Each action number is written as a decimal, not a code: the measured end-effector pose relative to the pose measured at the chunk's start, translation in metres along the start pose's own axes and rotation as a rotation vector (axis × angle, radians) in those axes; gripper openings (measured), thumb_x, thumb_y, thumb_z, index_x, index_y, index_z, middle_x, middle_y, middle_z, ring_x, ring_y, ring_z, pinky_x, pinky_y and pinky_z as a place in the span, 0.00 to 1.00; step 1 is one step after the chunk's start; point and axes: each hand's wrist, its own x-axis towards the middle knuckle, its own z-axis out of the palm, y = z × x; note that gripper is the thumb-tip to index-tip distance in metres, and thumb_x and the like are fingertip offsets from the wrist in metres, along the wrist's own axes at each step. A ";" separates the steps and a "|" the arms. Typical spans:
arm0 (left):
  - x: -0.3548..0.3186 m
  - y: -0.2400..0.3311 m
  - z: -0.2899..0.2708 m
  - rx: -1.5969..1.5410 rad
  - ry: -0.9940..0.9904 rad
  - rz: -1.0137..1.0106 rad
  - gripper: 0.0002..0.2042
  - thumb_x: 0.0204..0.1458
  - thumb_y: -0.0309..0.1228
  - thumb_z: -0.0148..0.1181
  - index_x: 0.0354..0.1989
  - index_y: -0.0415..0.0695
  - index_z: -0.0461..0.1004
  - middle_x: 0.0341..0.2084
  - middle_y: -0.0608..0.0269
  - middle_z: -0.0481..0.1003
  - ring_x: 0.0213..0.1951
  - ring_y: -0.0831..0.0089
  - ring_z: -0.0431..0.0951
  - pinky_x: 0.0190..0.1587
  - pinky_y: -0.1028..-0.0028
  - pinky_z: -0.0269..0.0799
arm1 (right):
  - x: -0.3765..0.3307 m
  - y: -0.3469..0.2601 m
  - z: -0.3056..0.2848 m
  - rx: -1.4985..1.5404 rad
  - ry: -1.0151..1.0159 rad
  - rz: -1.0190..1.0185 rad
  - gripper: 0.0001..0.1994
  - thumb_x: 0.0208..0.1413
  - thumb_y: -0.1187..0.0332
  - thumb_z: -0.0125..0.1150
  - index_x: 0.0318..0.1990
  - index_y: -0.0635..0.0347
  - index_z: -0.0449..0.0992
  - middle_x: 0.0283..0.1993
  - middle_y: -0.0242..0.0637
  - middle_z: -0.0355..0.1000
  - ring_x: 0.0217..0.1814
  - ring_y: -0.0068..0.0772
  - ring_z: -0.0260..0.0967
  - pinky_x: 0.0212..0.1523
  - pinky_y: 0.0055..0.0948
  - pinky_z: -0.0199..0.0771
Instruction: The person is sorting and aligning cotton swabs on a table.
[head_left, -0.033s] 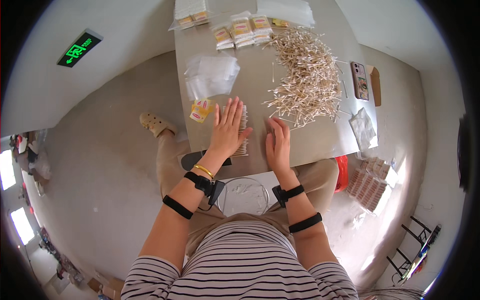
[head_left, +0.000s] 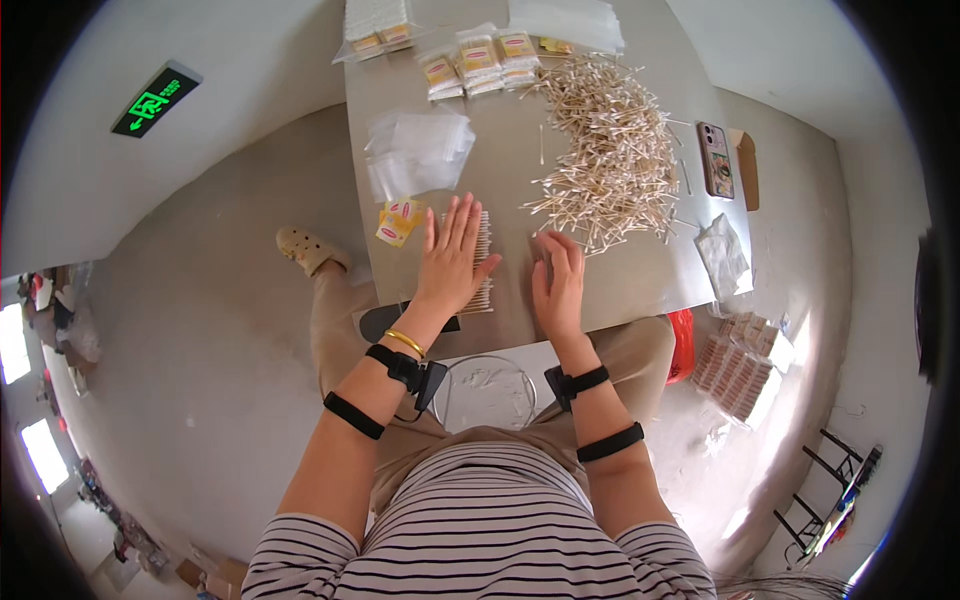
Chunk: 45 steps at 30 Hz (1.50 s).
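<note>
A neat row of cotton swabs (head_left: 484, 265) lies side by side on the grey table. My left hand (head_left: 449, 258) rests flat over its left part, fingers stretched out, hiding many of the swabs. To the right of the row, my right hand (head_left: 559, 283) is low at the table with bent fingers and the thumb apart; nothing shows in it. Just beyond that hand spreads a big loose heap of cotton swabs (head_left: 612, 160). Small yellow-and-white cards (head_left: 398, 222) lie left of my left fingertips, and clear plastic bags (head_left: 420, 150) are fanned out behind them.
Filled swab packs (head_left: 480, 62) stand at the far side, beside more bags (head_left: 568, 22). A phone (head_left: 715, 160) and a crumpled plastic bag (head_left: 722, 255) lie along the right edge. Bundled packs (head_left: 735, 375) sit on the floor at the right. A stool (head_left: 487, 388) is under the table's near edge.
</note>
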 end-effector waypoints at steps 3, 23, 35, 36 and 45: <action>-0.003 -0.003 0.008 0.032 -0.041 -0.018 0.40 0.62 0.58 0.43 0.74 0.38 0.48 0.75 0.53 0.46 0.76 0.59 0.41 0.75 0.49 0.31 | 0.027 0.013 -0.012 -0.181 0.006 -0.015 0.20 0.53 0.76 0.58 0.56 0.56 0.72 0.56 0.43 0.68 0.60 0.50 0.61 0.61 0.47 0.63; -0.003 -0.004 0.013 -0.009 -0.039 0.000 0.38 0.64 0.54 0.43 0.74 0.39 0.46 0.75 0.52 0.45 0.76 0.59 0.42 0.75 0.52 0.33 | 0.129 0.024 0.010 -0.582 -0.470 -0.507 0.04 0.49 0.69 0.60 0.30 0.55 0.80 0.40 0.33 0.70 0.53 0.38 0.65 0.54 0.37 0.67; -0.005 -0.005 0.015 0.012 -0.113 -0.006 0.38 0.63 0.53 0.45 0.74 0.38 0.48 0.74 0.50 0.47 0.76 0.57 0.44 0.75 0.50 0.34 | 0.107 -0.033 0.041 -0.115 -0.273 -0.294 0.06 0.46 0.70 0.67 0.33 0.56 0.80 0.36 0.34 0.75 0.45 0.35 0.72 0.49 0.35 0.72; -0.005 -0.005 0.015 -0.018 -0.055 0.002 0.38 0.63 0.53 0.46 0.74 0.38 0.48 0.74 0.50 0.47 0.75 0.57 0.44 0.75 0.50 0.34 | 0.101 -0.035 0.040 0.068 -0.146 -0.149 0.05 0.48 0.71 0.66 0.34 0.57 0.79 0.34 0.35 0.75 0.40 0.33 0.71 0.44 0.33 0.72; -0.006 -0.006 0.012 -0.050 -0.049 0.015 0.37 0.64 0.52 0.44 0.74 0.38 0.47 0.75 0.51 0.46 0.75 0.57 0.45 0.75 0.51 0.35 | 0.044 0.039 -0.047 1.162 0.348 0.610 0.05 0.62 0.69 0.62 0.40 0.60 0.79 0.42 0.34 0.78 0.33 0.17 0.67 0.33 0.18 0.66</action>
